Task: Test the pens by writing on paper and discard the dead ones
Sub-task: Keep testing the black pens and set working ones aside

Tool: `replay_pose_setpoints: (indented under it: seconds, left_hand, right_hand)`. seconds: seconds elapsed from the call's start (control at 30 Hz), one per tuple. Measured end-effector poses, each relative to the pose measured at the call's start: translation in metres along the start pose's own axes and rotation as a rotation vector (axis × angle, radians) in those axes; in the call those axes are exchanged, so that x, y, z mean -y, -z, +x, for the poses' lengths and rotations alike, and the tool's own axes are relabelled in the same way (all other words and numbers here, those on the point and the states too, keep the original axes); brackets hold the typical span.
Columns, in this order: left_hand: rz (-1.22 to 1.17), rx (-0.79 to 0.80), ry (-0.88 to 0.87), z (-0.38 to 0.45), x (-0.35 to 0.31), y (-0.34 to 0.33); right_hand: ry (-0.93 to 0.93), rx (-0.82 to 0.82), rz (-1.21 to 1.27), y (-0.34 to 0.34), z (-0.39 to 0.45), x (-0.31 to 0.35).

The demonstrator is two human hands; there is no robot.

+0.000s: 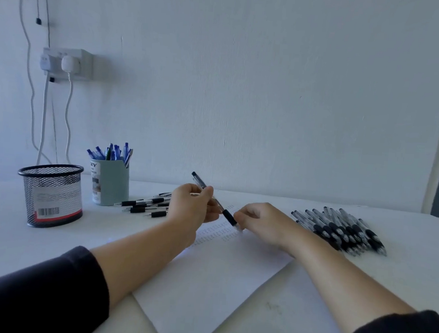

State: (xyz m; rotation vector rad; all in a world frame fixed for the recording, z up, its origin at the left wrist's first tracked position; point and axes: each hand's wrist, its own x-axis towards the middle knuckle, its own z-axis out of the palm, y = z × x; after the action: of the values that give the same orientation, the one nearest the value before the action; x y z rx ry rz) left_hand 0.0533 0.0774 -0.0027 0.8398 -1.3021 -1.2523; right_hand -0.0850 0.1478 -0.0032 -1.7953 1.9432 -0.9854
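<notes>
Over the paper [213,277]: left hand [189,208] is pinching pen [212,199]; right hand [261,221] is pinching its tip.
Risk: pen slipping, streaking the sheet.

A black pen [214,199] with a clear barrel and dark rubber grip slants between the hands, tip down over the sheet of paper [213,283] beneath them, which bears rows of faint marks. A row of like pens [338,228] lies right of the right hand; a smaller pile [145,205] lies left of the left hand.
</notes>
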Motion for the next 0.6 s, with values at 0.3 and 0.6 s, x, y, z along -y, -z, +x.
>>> replay_pose_setpoints:
  seconds: [0.3, 0.6]
  left_hand:
    - [-0.03, 0.144, 0.037, -0.006, 0.0, -0.003]
    - [0.307, 0.199, 0.038, 0.003, 0.004, 0.001]
  right_hand:
    - [0.071, -0.26, -0.058, 0.007, 0.0, 0.002]
    - [-0.511, -0.914, -0.257, 0.068, -0.006, -0.048]
